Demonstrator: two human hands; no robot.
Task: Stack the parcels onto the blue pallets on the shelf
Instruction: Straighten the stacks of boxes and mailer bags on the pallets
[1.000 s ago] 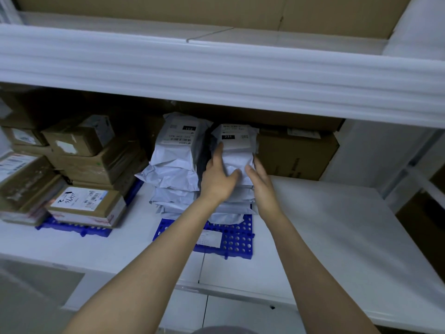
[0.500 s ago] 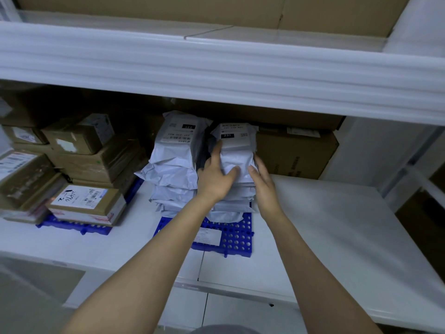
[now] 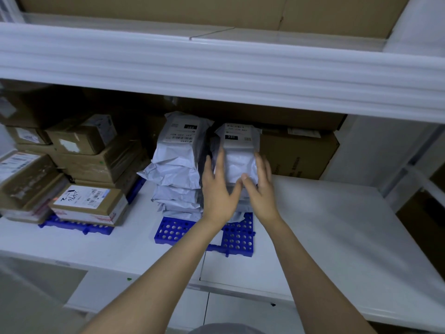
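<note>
Loosened since the earlier frame: left grip and right grip, both bare hands, fingers now straight and spread, holding nothing. Left fingers lie along the left side of the top parcel; right fingers flank its right side; contact unclear through blur. Top parcel: crowns the right-hand stack of white parcels, beside a second stack, both on a blue pallet on the shelf. Further left: cardboard boxes on a second pallet.

Dim bluish light, shadowed shelf recess, motion-blurred hands, wide-angle edge bending.
</note>
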